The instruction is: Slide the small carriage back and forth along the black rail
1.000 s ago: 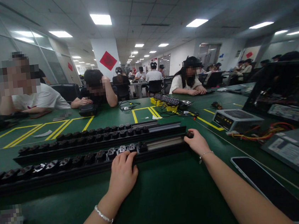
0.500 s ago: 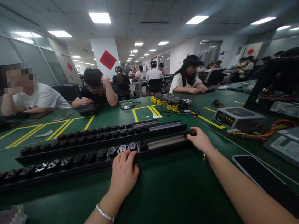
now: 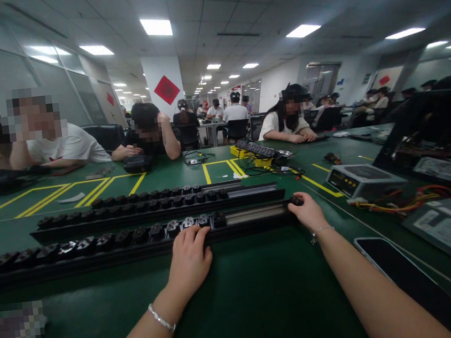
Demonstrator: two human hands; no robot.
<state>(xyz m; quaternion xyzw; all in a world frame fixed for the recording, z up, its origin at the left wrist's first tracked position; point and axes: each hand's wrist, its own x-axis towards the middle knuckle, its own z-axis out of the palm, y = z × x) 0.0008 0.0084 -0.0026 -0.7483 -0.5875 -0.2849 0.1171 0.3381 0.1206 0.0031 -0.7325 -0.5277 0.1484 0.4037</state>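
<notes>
One long black rail (image 3: 137,252) is running past the fingertips of the left hand (image 3: 189,256) and ending at the right hand (image 3: 307,211). The left fingers are bending over its near edge; whether they are gripping, I cannot tell. The right thumb and fingers are closing narrowly on a small dark piece (image 3: 296,201) at the rail's end. Dark socket modules (image 3: 123,237) are filling the rail leftward from the left fingertips, while bare channel (image 3: 254,214) is showing between the hands.

Beyond both hands, a second rail (image 3: 252,197) is lying close behind the first, blocking the nearer way across. Farther past it, a power strip (image 3: 261,149) is sitting among cables. To the right of the right hand, a metal power supply (image 3: 365,178), coloured wires (image 3: 406,198) and a grey box (image 3: 450,237) are crowding the table (image 3: 258,294); a phone (image 3: 414,278) is lying beside the right forearm.
</notes>
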